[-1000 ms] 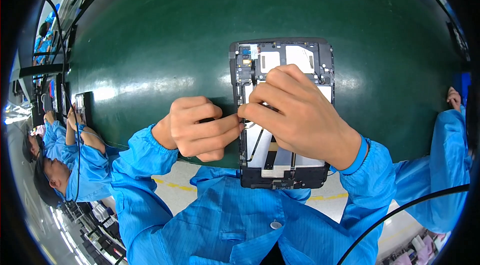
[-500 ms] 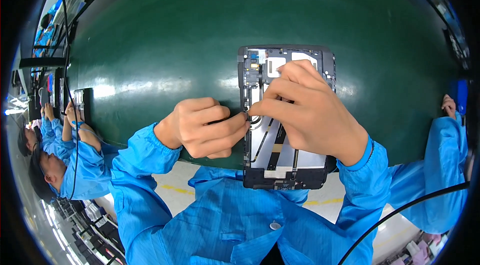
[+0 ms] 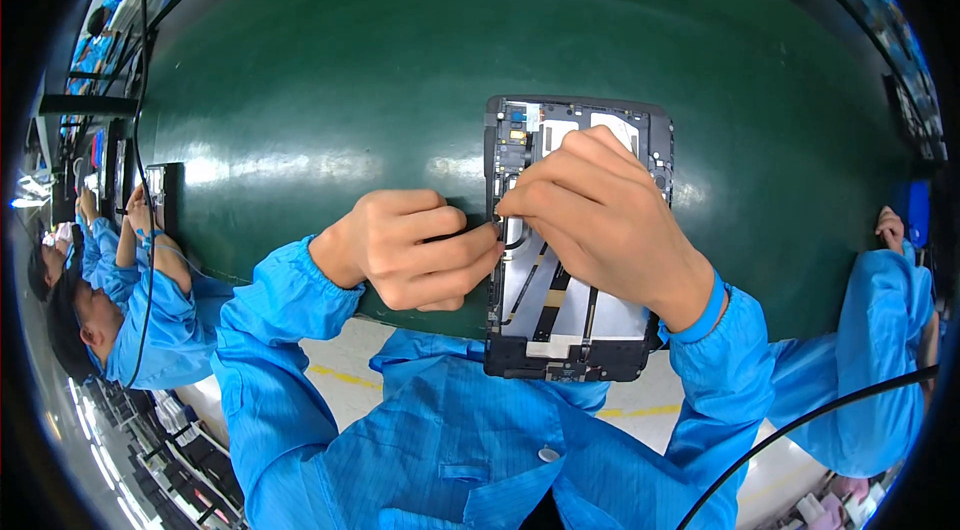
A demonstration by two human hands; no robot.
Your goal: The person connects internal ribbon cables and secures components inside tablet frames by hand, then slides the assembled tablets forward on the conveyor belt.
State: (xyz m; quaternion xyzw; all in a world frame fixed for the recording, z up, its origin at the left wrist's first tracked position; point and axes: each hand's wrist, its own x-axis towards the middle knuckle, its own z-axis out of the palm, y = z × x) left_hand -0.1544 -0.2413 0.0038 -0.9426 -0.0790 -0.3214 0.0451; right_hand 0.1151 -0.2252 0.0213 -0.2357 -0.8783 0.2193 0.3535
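An opened tablet [image 3: 620, 325] lies lengthwise in front of me, its insides facing up: silver battery panels, dark flat cables and small circuit parts. Its near end overhangs the table edge. From the left, my left hand [image 3: 412, 252] reaches in with curled fingers, thumb and index tips pressed together at the tablet's left edge. My right hand [image 3: 610, 220] arches over the tablet's middle, fingertips pinched at that same edge, just above the left ones. A short black cable [image 3: 515, 241] curves beside the fingertips. Whatever the two pinches hold is too small and covered to make out.
The green table [image 3: 400, 60] spreads beyond the tablet. At the left, co-workers in blue sit by another dark device [image 3: 165, 192]. A co-worker's sleeve [image 3: 860, 330] shows at the right. A black cable [image 3: 810, 400] crosses the lower right corner.
My right hand's fingers have drawn together, and its fingertips sit slightly higher along the tablet's left edge. The left hand stays nearly in place. The whole view has shifted a little.
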